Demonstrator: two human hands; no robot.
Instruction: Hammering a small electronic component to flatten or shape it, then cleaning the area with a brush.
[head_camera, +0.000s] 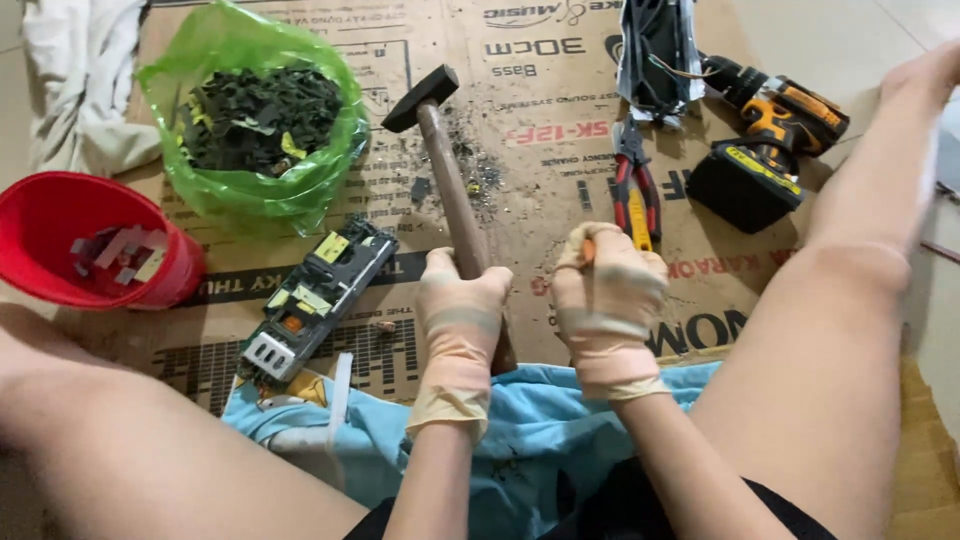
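Left hand: gloved, fist wrapped round hammer handle, low on shaft.
Right hand: gloved, curled tight on small orange-tipped item, kind unclear.
Hammer: head up over cardboard sheet, near green bag.
Handling: likely head-heavy, stiff wooden shaft; low grip for swing, glove may slip.
Nearby: circuit board, pliers, drill, red bowl.

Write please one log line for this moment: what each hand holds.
left hand: grips hammer handle | right hand: closed on small orange item, kind unclear | nearby: circuit board, pliers, drill
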